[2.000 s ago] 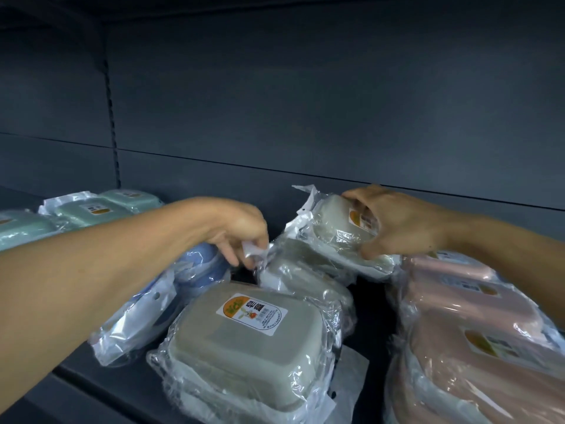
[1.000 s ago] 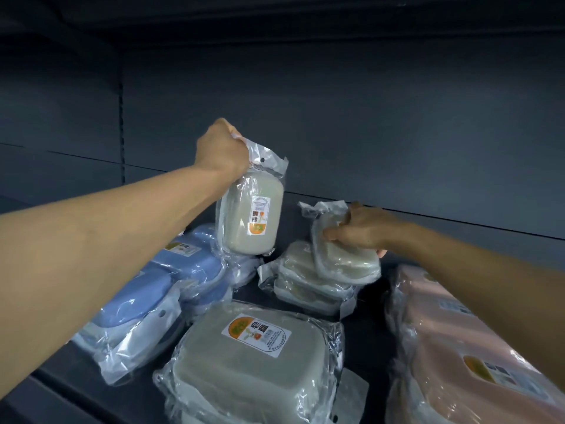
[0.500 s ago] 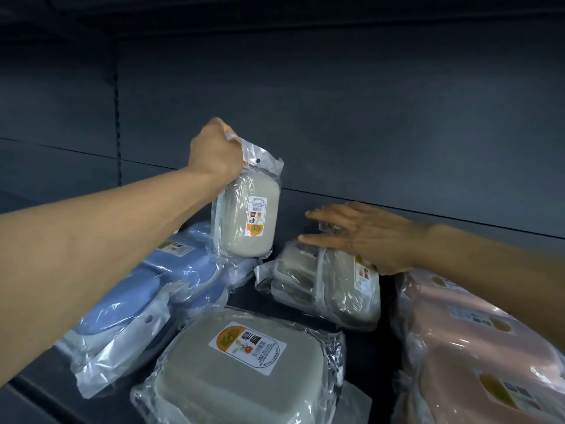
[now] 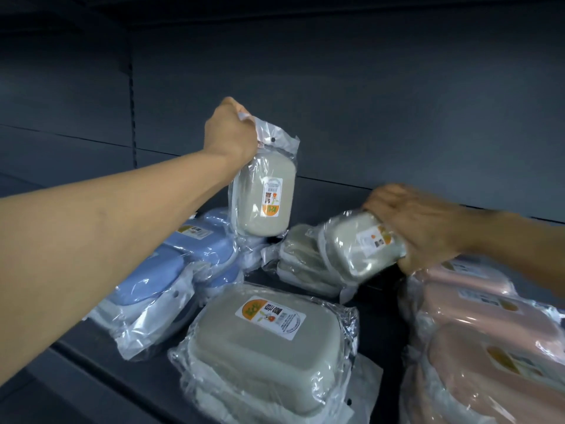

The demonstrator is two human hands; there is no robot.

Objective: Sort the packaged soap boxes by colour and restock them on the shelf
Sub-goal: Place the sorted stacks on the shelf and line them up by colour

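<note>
The left hand pinches the plastic header of a grey soap box in clear wrap, hanging it above the blue boxes. The right hand, blurred, grips a second wrapped grey box beside the pink stack. Grey sorting seems underway; both likely need setting onto the grey pile between the hands.

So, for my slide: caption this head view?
Left hand lifts a grey soap box; right hand grips another, between blue and pink stacks.
</note>
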